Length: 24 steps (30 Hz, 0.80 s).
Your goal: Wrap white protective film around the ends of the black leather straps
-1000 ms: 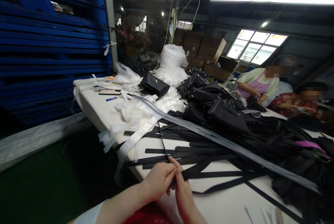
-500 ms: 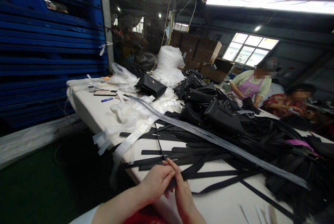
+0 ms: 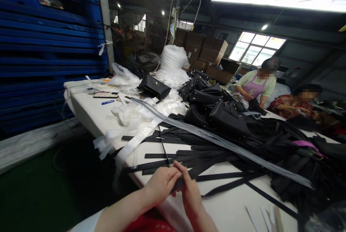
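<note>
My left hand [image 3: 160,184] is closed around a black strap [image 3: 177,186] at the near edge of the table. Pressed up close, my right hand [image 3: 190,191] also grips the strap, its fingers partly hiding it. From the hands the strap seems to run up to the right, among more black straps [image 3: 186,152] fanned over the white tabletop. A thin black cord [image 3: 163,142] reaches down to just above my left hand; whether it is held, I cannot tell.
Black handbags [image 3: 227,118] are piled beyond the straps, with a long clear plastic strip [image 3: 211,136] across them. White wrapping [image 3: 146,129] hangs over the table's left edge. A phone [image 3: 105,95] and blue pen [image 3: 107,102] lie far left. Two people [image 3: 255,86] work at right.
The whole view has shifted slightly left and up. Both hands stay together on the strap, with a small movement of the right fingers.
</note>
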Each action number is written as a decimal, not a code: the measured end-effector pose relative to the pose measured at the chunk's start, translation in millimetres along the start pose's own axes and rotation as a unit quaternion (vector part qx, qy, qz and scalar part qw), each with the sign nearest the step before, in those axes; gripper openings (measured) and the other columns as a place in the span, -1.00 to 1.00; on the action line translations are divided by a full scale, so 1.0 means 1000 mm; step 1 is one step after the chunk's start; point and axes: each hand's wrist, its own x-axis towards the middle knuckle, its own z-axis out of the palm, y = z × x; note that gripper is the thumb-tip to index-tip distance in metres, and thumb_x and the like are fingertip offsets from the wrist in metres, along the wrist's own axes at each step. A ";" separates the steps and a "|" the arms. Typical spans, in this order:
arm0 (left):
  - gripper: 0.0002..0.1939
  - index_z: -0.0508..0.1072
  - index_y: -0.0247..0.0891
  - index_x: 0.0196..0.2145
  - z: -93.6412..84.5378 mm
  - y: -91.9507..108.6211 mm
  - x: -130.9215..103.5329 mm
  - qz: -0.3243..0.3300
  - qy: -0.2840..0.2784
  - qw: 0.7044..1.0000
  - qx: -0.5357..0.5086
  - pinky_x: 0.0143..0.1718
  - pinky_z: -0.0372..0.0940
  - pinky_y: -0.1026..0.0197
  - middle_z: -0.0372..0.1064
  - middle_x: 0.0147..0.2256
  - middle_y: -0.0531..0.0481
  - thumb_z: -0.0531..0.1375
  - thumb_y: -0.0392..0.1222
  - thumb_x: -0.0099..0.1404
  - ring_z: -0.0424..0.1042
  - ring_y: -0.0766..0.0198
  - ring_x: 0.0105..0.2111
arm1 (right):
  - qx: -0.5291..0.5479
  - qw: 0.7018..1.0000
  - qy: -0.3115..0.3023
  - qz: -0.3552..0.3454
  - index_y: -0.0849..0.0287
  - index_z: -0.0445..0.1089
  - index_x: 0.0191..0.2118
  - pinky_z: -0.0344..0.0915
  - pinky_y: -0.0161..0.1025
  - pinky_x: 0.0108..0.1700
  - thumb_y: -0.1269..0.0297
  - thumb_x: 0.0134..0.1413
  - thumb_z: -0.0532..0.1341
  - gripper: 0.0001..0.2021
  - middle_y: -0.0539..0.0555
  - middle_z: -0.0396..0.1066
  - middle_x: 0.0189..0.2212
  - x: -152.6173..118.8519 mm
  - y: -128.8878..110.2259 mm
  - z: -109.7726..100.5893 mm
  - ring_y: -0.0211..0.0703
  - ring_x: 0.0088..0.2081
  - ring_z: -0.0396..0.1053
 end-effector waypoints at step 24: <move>-0.52 0.39 -0.26 -0.51 0.001 -0.003 -0.001 -0.024 0.012 1.000 -0.003 -0.50 0.27 0.33 0.43 -0.60 0.02 -0.10 0.04 0.40 0.44 0.31 -0.60 | 0.074 0.993 0.095 -0.005 0.25 0.54 -0.31 0.39 -0.17 -0.14 -0.17 -0.04 0.27 -0.50 0.18 0.57 -0.36 0.023 -0.023 -0.004 -0.04 -0.27 0.51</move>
